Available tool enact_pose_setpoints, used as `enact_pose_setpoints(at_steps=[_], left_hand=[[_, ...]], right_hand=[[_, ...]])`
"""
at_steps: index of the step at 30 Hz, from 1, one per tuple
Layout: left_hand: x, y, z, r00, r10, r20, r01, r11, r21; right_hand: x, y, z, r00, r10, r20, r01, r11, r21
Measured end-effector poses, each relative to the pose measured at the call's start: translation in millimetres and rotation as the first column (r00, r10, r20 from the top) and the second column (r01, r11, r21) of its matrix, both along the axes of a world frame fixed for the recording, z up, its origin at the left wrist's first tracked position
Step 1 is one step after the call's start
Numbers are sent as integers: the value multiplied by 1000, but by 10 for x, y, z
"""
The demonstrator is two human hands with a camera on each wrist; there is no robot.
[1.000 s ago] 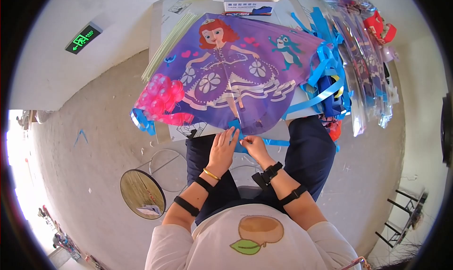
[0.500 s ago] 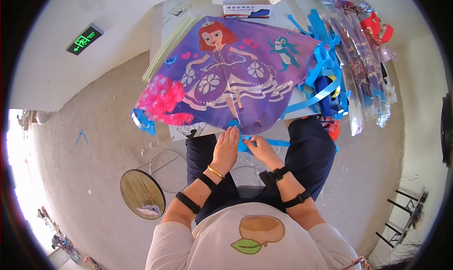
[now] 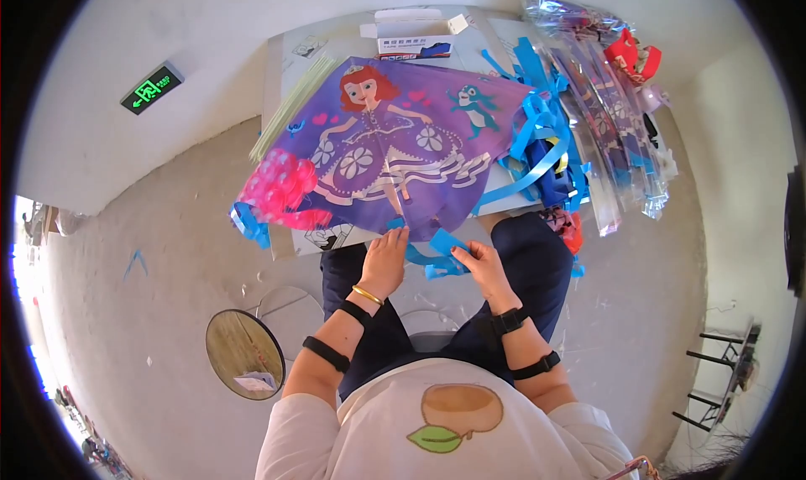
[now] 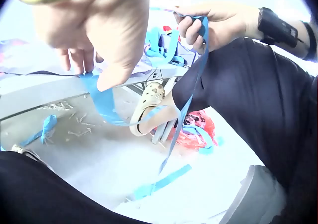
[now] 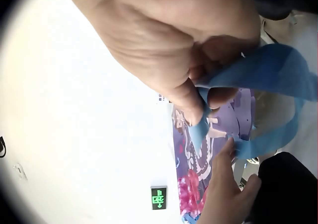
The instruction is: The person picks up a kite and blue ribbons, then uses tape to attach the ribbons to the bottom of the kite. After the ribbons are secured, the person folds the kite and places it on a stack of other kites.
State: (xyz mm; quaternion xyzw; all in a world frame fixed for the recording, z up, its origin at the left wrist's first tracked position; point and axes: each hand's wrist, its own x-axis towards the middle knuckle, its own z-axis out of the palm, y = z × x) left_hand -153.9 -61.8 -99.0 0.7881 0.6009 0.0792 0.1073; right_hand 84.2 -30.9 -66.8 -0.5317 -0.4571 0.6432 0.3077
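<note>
A purple kite (image 3: pixel 388 157), printed with a red-haired figure in a long dress, lies flat on the table in front of me. My left hand (image 3: pixel 384 266) rests with its fingertips on the kite's lower edge, at the end of a blue ribbon (image 4: pixel 103 100); in the right wrist view its thumb stands apart from the index finger. To the right, my right hand (image 3: pixel 487 270) pinches the same ribbon (image 5: pixel 198 134) between thumb and index finger, a short flap sticking out past them. Between the hands the ribbon hangs in a loop below the table edge.
Thin pale sticks (image 3: pixel 290 106) lie along the kite's left side. Behind it stands an open white box (image 3: pixel 413 42). More blue ribbon (image 3: pixel 541 127) and wrapped plastic packs (image 3: pixel 604 111) crowd the right side. A round stool (image 3: pixel 243 354) stands at left on the floor.
My right hand has moved right, away from the left hand, drawing the ribbon out between them. The left hand stays at the kite's lower edge. The head view has shifted slightly.
</note>
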Motion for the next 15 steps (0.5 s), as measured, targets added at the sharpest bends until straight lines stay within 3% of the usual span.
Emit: enact_pose_setpoints(at_steps=[3,15], left_hand=[[1,2,-80,1000,-13,21,11,998,66],[65,0,45,997,2,-73,-8,997,-80]], right_hand=[[-4,-82,-12,995,-97,-17,97,995,4],[-446,-100,-371,958,-287,18,287,958,19]])
